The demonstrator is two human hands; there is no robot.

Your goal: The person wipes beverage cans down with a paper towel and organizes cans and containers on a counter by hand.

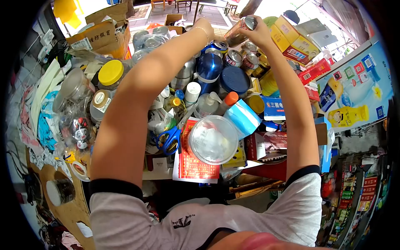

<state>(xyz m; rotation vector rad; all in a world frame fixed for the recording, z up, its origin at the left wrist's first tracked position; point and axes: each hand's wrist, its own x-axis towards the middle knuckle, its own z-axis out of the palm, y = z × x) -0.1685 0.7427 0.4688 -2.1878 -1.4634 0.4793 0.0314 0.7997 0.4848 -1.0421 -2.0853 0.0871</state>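
Observation:
My right hand (260,34) is closed around a tilted drink can (236,35) at the far side of the crowded table, its silver top turned up towards the right. My left hand (203,30) reaches to the same far edge, just left of that can. Its fingers are mostly hidden, so whether it grips anything cannot be made out. Below the hands stand several more cans, among them a blue can (218,45) and a silver-topped can (233,58). A dark blue thermos (209,66) and a jar with a navy lid (234,80) are close by.
A clear round plastic tub (213,139) sits near the front, with blue-handled scissors (168,141) beside it. At the left are a yellow-lidded jar (111,72) and an open cardboard box (102,36). A yellow carton (293,39) stands right of my right hand.

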